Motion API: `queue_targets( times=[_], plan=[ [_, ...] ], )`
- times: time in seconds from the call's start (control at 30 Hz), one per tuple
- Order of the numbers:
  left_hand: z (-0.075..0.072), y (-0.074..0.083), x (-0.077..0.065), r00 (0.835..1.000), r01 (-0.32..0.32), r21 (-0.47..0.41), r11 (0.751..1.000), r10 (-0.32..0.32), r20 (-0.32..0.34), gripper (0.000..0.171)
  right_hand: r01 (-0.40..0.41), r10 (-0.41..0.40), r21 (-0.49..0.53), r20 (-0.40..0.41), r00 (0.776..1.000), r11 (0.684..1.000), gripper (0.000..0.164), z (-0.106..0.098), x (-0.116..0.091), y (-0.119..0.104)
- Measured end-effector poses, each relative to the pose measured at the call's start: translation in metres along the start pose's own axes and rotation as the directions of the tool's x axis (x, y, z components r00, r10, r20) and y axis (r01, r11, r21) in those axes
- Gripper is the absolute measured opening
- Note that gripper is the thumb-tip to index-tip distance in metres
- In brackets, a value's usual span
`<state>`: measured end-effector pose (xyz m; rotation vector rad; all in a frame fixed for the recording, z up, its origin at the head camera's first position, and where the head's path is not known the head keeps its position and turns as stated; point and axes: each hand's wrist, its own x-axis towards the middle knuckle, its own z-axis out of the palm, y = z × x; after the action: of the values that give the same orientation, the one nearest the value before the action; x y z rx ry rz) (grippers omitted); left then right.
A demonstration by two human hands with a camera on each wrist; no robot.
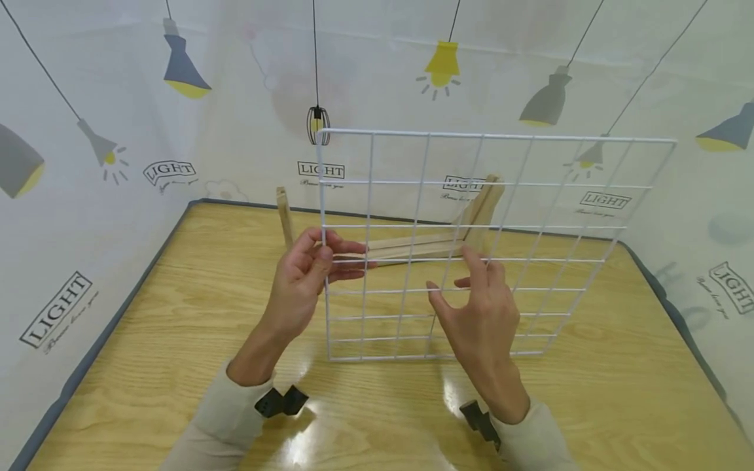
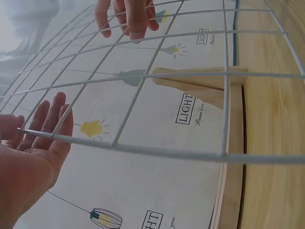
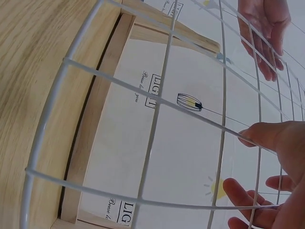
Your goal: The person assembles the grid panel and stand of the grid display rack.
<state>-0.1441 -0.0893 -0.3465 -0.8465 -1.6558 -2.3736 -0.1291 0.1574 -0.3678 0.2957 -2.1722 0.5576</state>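
Note:
A white wire grid panel [image 1: 396, 226] stands tilted in front of me, its lower edge close to the wooden table. My left hand [image 1: 300, 281] pinches the panel's left edge wire, thumb in front and fingers reaching behind. In the left wrist view the same hand [image 2: 35, 148] shows its fingers spread beyond the wire. Over the middle of the grid is my right hand [image 1: 484, 314], thumb and forefinger apart and fingers loosely bent at the wires. The right wrist view shows that hand [image 3: 290, 167] with its fingertips among the grid openings.
Behind the panel, a wooden frame [image 1: 412, 248] lies on the table [image 1: 194, 314], with one upright [image 1: 285, 216] at the left and another upright [image 1: 484, 206] at the right. Around the table hangs a pale cloth [image 1: 377, 78] printed with lamps and lettering.

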Motion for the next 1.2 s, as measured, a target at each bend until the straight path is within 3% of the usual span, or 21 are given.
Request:
queue_targets(
  times=[0.17,0.27,0.33,0.47,0.57,0.67,0.73,0.77,0.87,0.97,1.07,1.2],
  plan=[
    [-0.01,0.001,0.001,0.999,-0.029,0.099,0.995,0.032,-0.033,0.021,0.004,-0.004,0.005,-0.007,1.0,1.0,0.062,-0.001,0.001,0.001],
    [-0.018,0.001,0.003,0.989,-0.096,0.152,0.984,0.112,-0.099,0.022,0.001,-0.001,0.013,-0.017,1.0,1.0,0.062,-0.001,0.002,0.002],
    [-0.023,0.001,0.005,0.969,-0.15,0.194,0.969,0.183,-0.166,0.019,-0.001,0.002,0.017,-0.024,1.0,1.0,0.062,-0.001,0.003,0.003],
    [-0.034,0.0,0.007,0.908,-0.222,0.306,0.926,0.311,-0.281,0.017,-0.005,0.005,0.019,-0.029,1.0,1.0,0.062,-0.002,0.004,0.004],
    [-0.043,-0.001,0.008,0.873,-0.22,0.393,0.893,0.36,-0.328,0.016,-0.001,0.002,0.023,-0.026,1.0,1.0,0.062,-0.003,0.005,0.005],
    [-0.05,-0.004,0.008,0.853,-0.152,0.492,0.857,0.365,-0.372,0.019,0.002,-0.002,0.022,-0.022,1.0,1.0,0.063,-0.004,0.004,0.006],
    [-0.056,-0.007,0.008,0.851,-0.062,0.55,0.833,0.332,-0.407,0.025,0.003,-0.002,0.019,-0.022,1.0,1.0,0.063,-0.004,0.004,0.006],
    [-0.059,-0.009,0.007,0.858,0.002,0.57,0.821,0.291,-0.423,0.03,0.002,-0.001,0.016,-0.023,1.0,1.0,0.063,-0.004,0.004,0.006],
    [-0.069,-0.015,0.006,0.881,0.187,0.583,0.79,0.129,-0.456,0.046,-0.001,0.002,0.01,-0.026,1.0,1.0,0.063,-0.005,0.004,0.007],
    [-0.078,-0.023,0.004,0.892,0.333,0.569,0.752,-0.055,-0.45,0.062,-0.001,0.002,0.01,-0.029,1.0,1.0,0.064,-0.005,0.004,0.007],
    [-0.084,-0.03,0.003,0.895,0.397,0.565,0.724,-0.17,-0.412,0.072,0.002,-0.002,0.015,-0.031,1.0,1.0,0.064,-0.005,0.004,0.006],
    [-0.088,-0.038,0.004,0.885,0.447,0.559,0.698,-0.254,-0.39,0.076,0.007,-0.006,0.021,-0.031,0.999,1.0,0.063,-0.006,0.005,0.006]
  ],
)
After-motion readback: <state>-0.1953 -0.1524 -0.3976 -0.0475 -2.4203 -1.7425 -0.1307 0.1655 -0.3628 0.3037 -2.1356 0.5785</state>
